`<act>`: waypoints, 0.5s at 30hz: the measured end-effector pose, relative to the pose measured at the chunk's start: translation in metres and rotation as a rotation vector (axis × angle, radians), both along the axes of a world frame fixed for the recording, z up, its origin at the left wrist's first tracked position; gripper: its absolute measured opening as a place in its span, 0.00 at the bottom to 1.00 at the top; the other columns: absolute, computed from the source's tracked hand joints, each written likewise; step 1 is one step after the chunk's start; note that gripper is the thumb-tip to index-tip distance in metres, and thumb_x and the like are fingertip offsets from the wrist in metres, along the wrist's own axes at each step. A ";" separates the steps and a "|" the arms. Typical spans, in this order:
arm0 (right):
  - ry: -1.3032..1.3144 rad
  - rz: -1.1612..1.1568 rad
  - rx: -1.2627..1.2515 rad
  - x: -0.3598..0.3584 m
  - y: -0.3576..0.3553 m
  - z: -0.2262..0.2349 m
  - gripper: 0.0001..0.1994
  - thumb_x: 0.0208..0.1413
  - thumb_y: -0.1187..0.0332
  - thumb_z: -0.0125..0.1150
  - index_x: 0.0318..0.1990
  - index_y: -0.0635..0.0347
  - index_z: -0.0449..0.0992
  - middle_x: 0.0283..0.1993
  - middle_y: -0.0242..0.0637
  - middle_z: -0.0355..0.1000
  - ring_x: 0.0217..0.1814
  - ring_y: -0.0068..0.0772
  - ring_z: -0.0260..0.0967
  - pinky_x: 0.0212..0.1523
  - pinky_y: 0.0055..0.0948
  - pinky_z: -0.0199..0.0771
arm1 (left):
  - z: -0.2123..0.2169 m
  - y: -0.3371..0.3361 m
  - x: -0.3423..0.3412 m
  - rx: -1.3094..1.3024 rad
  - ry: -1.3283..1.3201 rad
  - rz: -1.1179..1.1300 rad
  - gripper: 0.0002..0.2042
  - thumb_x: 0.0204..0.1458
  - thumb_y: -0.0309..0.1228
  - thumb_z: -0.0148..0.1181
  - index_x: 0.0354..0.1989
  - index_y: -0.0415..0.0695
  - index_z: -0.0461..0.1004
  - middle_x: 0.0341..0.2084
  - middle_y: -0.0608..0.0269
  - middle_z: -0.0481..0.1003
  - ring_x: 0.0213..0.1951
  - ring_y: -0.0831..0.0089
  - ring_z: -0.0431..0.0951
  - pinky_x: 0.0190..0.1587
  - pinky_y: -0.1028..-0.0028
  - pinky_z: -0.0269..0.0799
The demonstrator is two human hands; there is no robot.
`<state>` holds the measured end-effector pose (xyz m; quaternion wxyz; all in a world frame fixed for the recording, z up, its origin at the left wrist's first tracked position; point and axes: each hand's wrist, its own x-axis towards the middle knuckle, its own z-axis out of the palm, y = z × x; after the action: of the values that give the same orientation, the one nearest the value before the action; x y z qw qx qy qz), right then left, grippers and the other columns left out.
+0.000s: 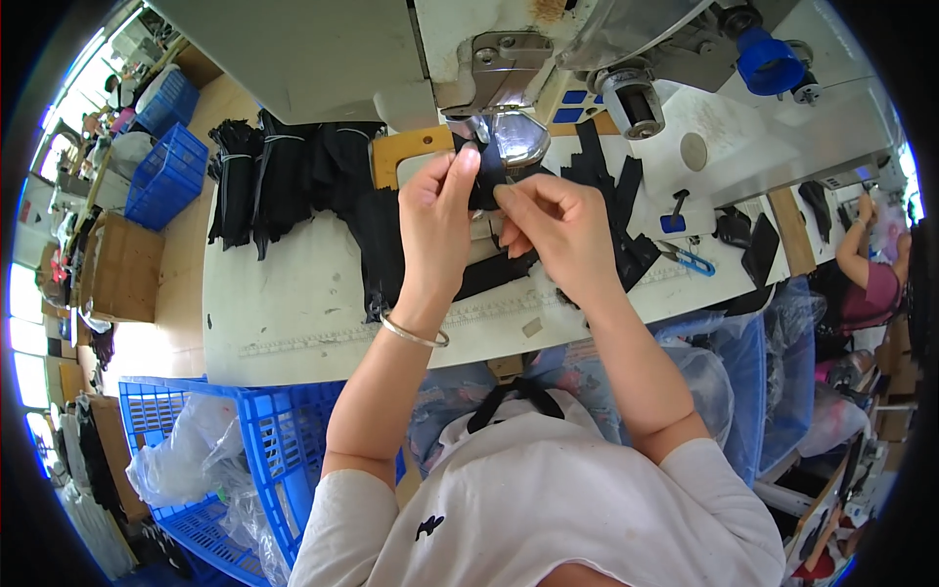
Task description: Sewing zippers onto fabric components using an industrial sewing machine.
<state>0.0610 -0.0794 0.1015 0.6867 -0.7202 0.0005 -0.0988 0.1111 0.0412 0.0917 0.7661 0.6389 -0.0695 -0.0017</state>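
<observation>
left hand (433, 220): raised over the table edge, thumb and forefinger pinched shut on the top of a narrow black fabric strip (487, 176); other fingers loosely curled. Metal bangle (413, 333) on the wrist.
right hand (558, 230): close beside the left, fingertips nipped onto the same strip from the right side; palm turned down, remaining fingers folded in.
strip position: held in the air between both hands, just in front of the sewing machine's presser area (514, 137). Upright, lower end hidden behind the hands. Two-point pinch probably to keep the piece flat and lined up at that spot.
sewing machine (411, 49): off-white head across the top of view, shiny metal guard right behind the strip.
work table (284, 293): white top, printed ruler band along the near edge, likely for checking lengths without a separate tool.
black pieces, left (264, 176): tied bundles stacked at the table's far left, within left-hand reach; looks like stock.
black pieces, right (611, 196): loose strips fanned out beside the machine on the right, some under the right hand.
snips (685, 257): blue-handled, lying on the table right of the right hand, near enough to grab.
blue crates: one (254, 440) at lower left below the table, holding clear plastic bags; another (166, 176) on the floor at far left.
other person (871, 264): arm and dark red top at the right edge, at a separate station, well apart.
</observation>
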 end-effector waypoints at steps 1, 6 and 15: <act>-0.003 -0.022 -0.017 0.002 0.000 0.002 0.10 0.56 0.68 0.59 0.29 0.67 0.76 0.18 0.31 0.71 0.18 0.15 0.66 0.21 0.16 0.65 | -0.001 -0.001 0.005 0.001 -0.001 0.000 0.16 0.58 0.36 0.53 0.19 0.43 0.64 0.15 0.78 0.57 0.19 0.88 0.53 0.19 0.81 0.47; 0.045 -0.047 -0.017 -0.002 0.000 -0.002 0.11 0.56 0.67 0.58 0.28 0.67 0.77 0.17 0.31 0.69 0.17 0.15 0.65 0.19 0.16 0.64 | 0.007 -0.005 0.028 -0.029 -0.001 0.073 0.13 0.58 0.32 0.52 0.22 0.38 0.71 0.16 0.74 0.64 0.19 0.86 0.57 0.20 0.80 0.52; 0.338 -0.006 0.068 -0.077 -0.028 -0.065 0.10 0.56 0.68 0.58 0.30 0.67 0.78 0.18 0.30 0.69 0.18 0.15 0.64 0.20 0.16 0.64 | 0.001 -0.002 0.061 -0.038 0.021 0.001 0.06 0.56 0.22 0.46 0.32 0.38 0.71 0.23 0.69 0.69 0.23 0.83 0.64 0.23 0.77 0.59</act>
<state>-0.0157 -0.1074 0.0370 0.7005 -0.7030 0.1213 0.0217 0.1724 0.0389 0.0923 0.7789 0.6240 -0.0613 -0.0068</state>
